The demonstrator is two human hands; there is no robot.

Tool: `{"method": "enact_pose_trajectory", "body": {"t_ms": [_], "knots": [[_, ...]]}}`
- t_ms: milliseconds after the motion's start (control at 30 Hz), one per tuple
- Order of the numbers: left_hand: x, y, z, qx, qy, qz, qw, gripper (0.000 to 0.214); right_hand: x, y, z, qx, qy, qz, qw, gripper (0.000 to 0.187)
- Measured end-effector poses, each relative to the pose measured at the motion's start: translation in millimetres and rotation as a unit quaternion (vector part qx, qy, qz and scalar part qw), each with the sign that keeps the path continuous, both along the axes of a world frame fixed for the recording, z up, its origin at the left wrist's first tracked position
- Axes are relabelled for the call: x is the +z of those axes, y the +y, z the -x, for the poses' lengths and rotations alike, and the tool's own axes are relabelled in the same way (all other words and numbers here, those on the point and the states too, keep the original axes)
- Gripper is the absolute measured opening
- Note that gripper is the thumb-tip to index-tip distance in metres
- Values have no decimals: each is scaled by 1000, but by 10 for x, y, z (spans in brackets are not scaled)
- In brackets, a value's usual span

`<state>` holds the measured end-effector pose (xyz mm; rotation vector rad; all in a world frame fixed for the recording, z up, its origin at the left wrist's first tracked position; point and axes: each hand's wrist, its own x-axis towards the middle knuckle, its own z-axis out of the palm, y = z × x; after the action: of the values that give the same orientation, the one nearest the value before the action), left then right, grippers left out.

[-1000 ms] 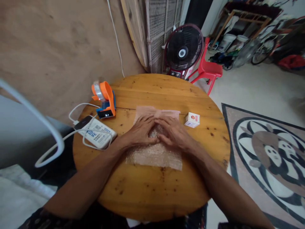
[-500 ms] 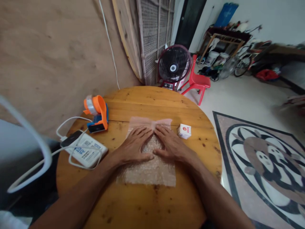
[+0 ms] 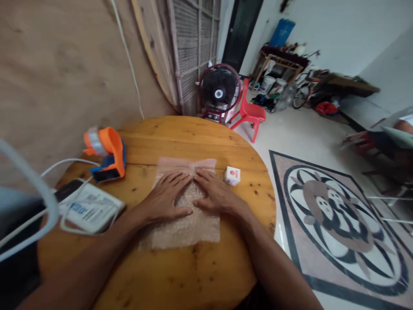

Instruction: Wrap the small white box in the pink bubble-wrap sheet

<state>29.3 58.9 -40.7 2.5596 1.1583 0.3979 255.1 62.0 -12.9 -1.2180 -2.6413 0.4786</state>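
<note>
A sheet of clear bubble wrap (image 3: 183, 232) lies flat on the round wooden table (image 3: 206, 284). My left hand (image 3: 167, 198) rests palm down on its left half, fingers stretched out and thumb pointing inward. On the right half lies my right hand (image 3: 214, 193), also flat with its fingers extended. The fingertips of both hands come close together near the sheet's far edge, and bubble wrap shows between the thumbs. Just beyond my right hand stands a small white box (image 3: 232, 175) with red print, apart from the sheet.
At the table's left are an orange and blue tape dispenser (image 3: 109, 157), and a white box-like pack (image 3: 92, 211) with cables over it. A fan (image 3: 218, 92) and a red plastic chair (image 3: 251, 113) stand past the far edge. A panda floor pattern (image 3: 338, 211) lies to the right.
The whole view has swung to the right, so table and hands appear farther left. Both hands stay flat in the same places on the bubble wrap.
</note>
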Motion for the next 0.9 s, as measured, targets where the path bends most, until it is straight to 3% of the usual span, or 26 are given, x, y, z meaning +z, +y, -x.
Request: {"method": "enact_pose_trajectory", "body": {"t_ms": [300,600,900], "knots": [[30,10,6,-2,23,19,1000,96,-3,114,72,-32,-4,-44,999,41],[78,2,1,-10,31,18,999,92,-106,181,226,-138,-58,-105,983,44],[64,12,43,-25,21,20,999,92,-146,173,256,-155,-60,-109,980,46]]}}
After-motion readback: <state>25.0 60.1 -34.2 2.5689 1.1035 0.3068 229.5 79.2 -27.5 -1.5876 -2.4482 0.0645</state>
